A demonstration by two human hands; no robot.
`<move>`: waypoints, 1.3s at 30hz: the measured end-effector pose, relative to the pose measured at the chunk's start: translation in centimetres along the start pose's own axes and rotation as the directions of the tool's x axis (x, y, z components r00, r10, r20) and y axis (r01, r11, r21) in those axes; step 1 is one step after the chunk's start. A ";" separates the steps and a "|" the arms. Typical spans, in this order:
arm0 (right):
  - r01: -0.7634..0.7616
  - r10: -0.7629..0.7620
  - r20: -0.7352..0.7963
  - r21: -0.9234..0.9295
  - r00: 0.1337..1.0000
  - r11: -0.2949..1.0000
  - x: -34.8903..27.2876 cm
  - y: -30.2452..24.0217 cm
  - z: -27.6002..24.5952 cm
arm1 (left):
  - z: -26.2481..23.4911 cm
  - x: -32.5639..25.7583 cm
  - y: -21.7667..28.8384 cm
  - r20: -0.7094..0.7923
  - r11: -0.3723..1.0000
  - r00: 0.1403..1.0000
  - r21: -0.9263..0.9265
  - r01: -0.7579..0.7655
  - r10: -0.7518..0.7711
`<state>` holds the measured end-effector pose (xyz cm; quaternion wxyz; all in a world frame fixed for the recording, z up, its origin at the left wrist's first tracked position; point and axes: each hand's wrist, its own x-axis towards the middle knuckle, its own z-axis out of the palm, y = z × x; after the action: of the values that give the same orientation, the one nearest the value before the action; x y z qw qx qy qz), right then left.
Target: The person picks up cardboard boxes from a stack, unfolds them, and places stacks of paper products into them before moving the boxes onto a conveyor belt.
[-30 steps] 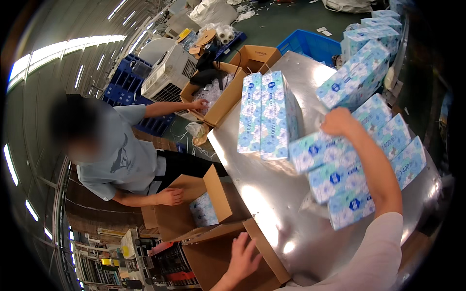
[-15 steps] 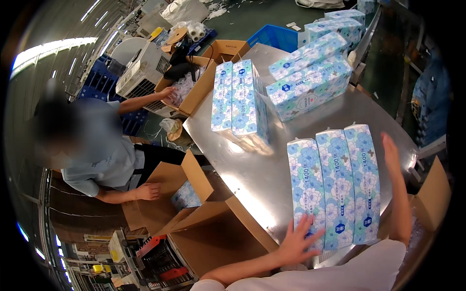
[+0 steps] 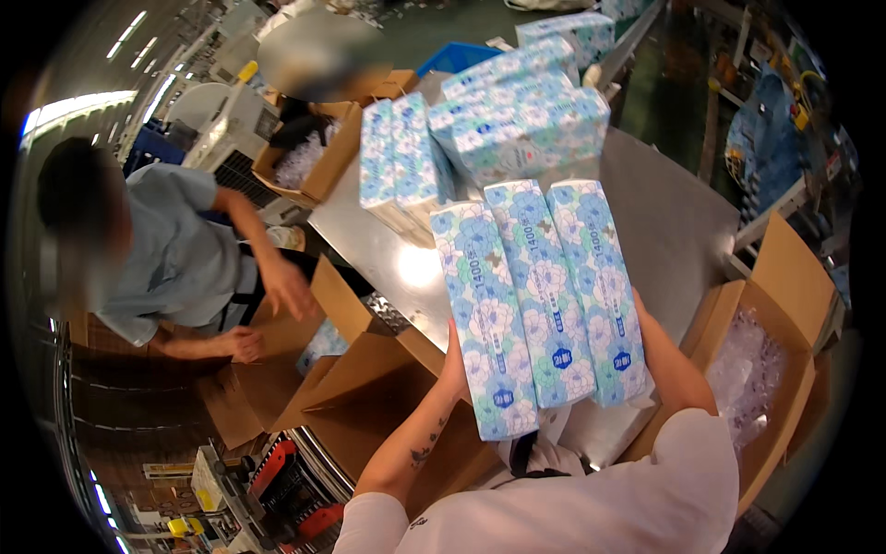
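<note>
I hold three long blue-and-white flowered tissue packs (image 3: 544, 305) side by side, lifted off the metal table (image 3: 664, 231) and close to my chest. My left hand (image 3: 454, 360) presses against the left pack's side. My right hand (image 3: 646, 323) presses the right pack's side and is mostly hidden behind it. More of the same packs stand upright (image 3: 399, 162) and lie stacked (image 3: 526, 115) farther back on the table.
An open cardboard box (image 3: 369, 388) sits below the table's left edge. Another open box (image 3: 775, 369) with clear plastic inside stands at my right. A person in a grey shirt (image 3: 175, 258) crouches at the left by a box. Further boxes (image 3: 314, 157) stand behind.
The three packs lay flat on the table with my hands at their sides; now they are raised off it and pulled toward me. The person at the left has drawn an arm back.
</note>
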<state>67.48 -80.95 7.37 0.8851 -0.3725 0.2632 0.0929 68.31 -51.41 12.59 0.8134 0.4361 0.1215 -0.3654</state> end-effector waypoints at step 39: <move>0.917 0.274 0.944 -0.065 0.185 -0.394 -4.5 31.0 22.1 | -21.6 -19.8 -9.2 -0.181 -0.167 0.411 0.716 0.678 0.893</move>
<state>61.23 -43.25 3.78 0.2028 -0.8214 -0.5314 -0.0425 50.59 -27.78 4.38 -0.0313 0.9836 0.1353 0.1154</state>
